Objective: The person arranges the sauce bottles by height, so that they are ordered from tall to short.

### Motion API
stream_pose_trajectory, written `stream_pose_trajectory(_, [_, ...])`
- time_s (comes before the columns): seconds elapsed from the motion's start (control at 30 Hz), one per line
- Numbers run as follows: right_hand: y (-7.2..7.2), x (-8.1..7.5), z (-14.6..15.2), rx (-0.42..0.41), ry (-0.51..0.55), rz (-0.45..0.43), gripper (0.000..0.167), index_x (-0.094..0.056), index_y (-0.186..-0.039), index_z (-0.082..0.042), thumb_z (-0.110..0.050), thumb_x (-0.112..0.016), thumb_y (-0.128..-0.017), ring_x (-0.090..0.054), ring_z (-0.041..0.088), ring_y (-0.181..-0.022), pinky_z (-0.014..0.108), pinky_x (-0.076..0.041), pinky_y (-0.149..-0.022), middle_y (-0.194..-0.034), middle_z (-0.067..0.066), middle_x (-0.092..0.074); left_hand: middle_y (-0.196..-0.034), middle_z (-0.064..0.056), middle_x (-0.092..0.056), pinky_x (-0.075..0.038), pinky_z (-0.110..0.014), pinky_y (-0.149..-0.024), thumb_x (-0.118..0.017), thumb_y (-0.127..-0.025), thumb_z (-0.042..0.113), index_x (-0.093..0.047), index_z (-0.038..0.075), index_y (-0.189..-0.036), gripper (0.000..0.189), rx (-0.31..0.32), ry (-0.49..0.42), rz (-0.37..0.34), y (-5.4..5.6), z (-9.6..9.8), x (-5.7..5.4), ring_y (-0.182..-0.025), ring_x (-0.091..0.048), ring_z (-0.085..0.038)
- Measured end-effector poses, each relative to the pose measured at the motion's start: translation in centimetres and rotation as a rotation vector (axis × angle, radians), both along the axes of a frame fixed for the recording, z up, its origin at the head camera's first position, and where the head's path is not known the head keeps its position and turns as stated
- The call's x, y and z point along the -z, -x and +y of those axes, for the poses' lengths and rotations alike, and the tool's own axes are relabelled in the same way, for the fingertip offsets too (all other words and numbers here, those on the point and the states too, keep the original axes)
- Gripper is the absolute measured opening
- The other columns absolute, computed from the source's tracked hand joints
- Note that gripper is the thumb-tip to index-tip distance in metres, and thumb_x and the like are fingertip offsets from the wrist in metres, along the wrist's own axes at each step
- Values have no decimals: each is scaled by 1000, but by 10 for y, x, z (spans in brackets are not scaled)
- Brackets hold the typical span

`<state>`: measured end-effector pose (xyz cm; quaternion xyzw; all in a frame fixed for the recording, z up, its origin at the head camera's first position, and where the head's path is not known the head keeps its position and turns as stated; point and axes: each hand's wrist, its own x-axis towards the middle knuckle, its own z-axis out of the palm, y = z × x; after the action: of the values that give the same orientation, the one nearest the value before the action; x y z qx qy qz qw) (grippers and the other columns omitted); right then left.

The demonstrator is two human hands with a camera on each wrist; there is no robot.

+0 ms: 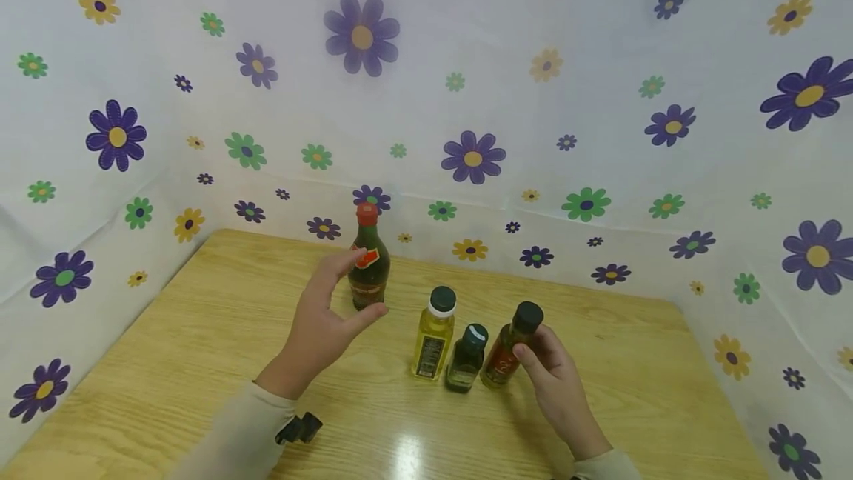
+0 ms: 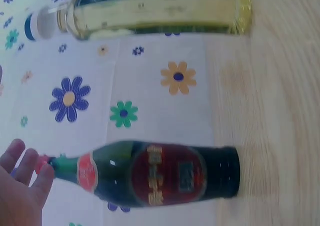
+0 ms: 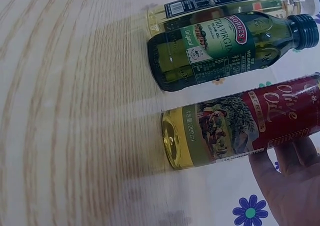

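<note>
My left hand [image 1: 320, 332] is spread with thumb and fingers apart, just in front of a dark green bottle [image 1: 376, 272] with a red cap. In the left wrist view its fingers overlap the cap end of this bottle. My right hand [image 1: 558, 391] grips an olive oil bottle [image 3: 240, 121] with a red label and black cap, thumb in front and fingers behind. Left of that bottle stands a small green olive oil bottle [image 3: 225, 50]. Beside it is a bottle of yellow oil [image 1: 433, 339] with a dark cap and white collar.
All the bottles stand upright on a light wooden table [image 1: 193, 347]. A white curtain [image 1: 413, 95] with purple, green and yellow flowers closes off the back and both sides. A black strap [image 1: 300, 428] is at the left wrist.
</note>
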<state>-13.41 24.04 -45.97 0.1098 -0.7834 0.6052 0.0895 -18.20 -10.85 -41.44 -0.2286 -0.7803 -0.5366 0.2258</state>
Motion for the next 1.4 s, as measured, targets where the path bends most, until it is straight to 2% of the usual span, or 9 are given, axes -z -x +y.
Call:
stream_pose_trajectory(0.07, [0, 0, 0, 3, -2, 0, 31, -55, -137, 0, -6, -54, -107, -61, 4, -120, 15, -49, -99, -125, -4, -64, -146, -7, -56, -43, -49, -114, -88, -83, 10, -51, 12, -148, 75, 46, -2, -24, -5, 7, 1, -137, -52, -27])
stream_pose_trajectory(0.27, [0, 0, 0, 11, -12, -3, 32, -55, -139, -1, -8, -54, -108, -60, 4, -121, 15, -49, -99, -127, -2, -64, -153, 5, -50, -40, -55, -116, -87, -86, 21, -38, 33, -156, 87, 234, -20, -220, -14, 24, 3, -141, -48, -23])
stream_pose_trajectory(0.37, [0, 0, 0, 14, -18, 0, 33, -55, -140, -2, -8, -54, -108, -60, 4, -122, 15, -48, -99, -128, -1, -64, -156, 6, -46, -40, -50, -118, -85, -88, 24, -37, 32, -157, 85, 314, -12, -278, -15, 33, 6, -144, -45, -21])
stream_pose_trajectory(0.43, [0, 0, 0, 15, -20, 1, 33, -55, -140, -2, -8, -54, -108, -60, 4, -122, 15, -48, -99, -128, -1, -64, -156, 6, -47, -40, -51, -117, -83, -90, 26, -41, 28, -157, 79, 340, 5, -290, -15, 39, 8, -144, -44, -23])
stream_pose_trajectory(0.6, [-1, 1, 1, 17, -16, 4, 33, -55, -140, -2, -7, -55, -107, -61, 4, -121, 15, -49, -98, -127, -2, -64, -150, 6, -52, -43, -56, -114, -78, -94, 31, -49, 24, -152, 65, 341, 22, -325, -15, 53, 12, -140, -49, -25])
stream_pose_trajectory(0.83, [0, 2, 0, 22, -4, 7, 32, -56, -139, -1, -6, -56, -107, -61, 3, -120, 15, -49, -99, -126, -3, -65, -143, 8, -55, -48, -53, -110, -85, -87, 25, -51, 27, -149, 70, 311, -13, -412, -15, 67, 15, -134, -53, -20])
stream_pose_trajectory(1.03, [0, 2, -1, 16, 1, 17, 31, -56, -137, 0, -5, -56, -106, -61, 4, -119, 15, -49, -98, -124, -5, -65, -138, 7, -58, -51, -52, -107, -88, -84, 17, -54, 26, -145, 69, 266, -14, -441, -16, 72, 16, -130, -55, -20])
stream_pose_trajectory(1.4, [0, 3, 0, 27, -7, 16, 31, -57, -136, -1, -5, -56, -106, -62, 4, -119, 15, -49, -99, -125, -4, -65, -133, 6, -62, -53, -47, -105, -88, -84, 33, -53, 21, -145, 71, 207, 22, -475, -16, 75, 24, -127, -58, -20])
